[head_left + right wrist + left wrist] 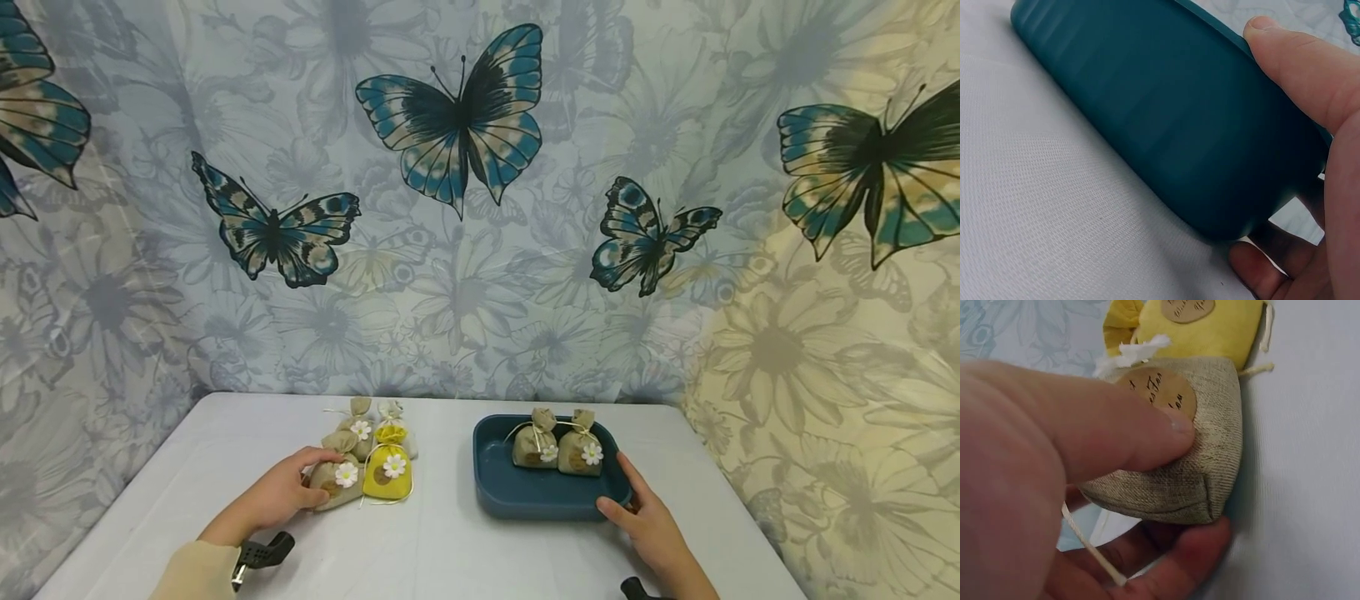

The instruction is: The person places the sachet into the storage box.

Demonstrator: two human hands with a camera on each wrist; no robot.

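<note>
The left hand (277, 493) grasps a beige sack (1219, 425), its thumb pressed on the face by a round label (1186, 397) and its other fingers curled around the far side; the sack is at the front left of a cluster on the white surface (442, 550). Just beside it, on the right, is a yellow sack (399, 485) with a white flower (393, 465). Behind these two are a second beige sack (363, 450) and a white sack (409, 443), partly hidden. The right hand (652, 529) grips the blue tray (536, 500) at its front right corner, thumb at the rim and fingers around the outer wall. The tray stands on the surface, well apart from the cluster. Inside it, toward the back, two more beige sacks (577, 464) sit upright side by side, each with a white flower. Beyond the surface hangs a floral cloth (465, 333) printted with butterflies (461, 121).
</note>
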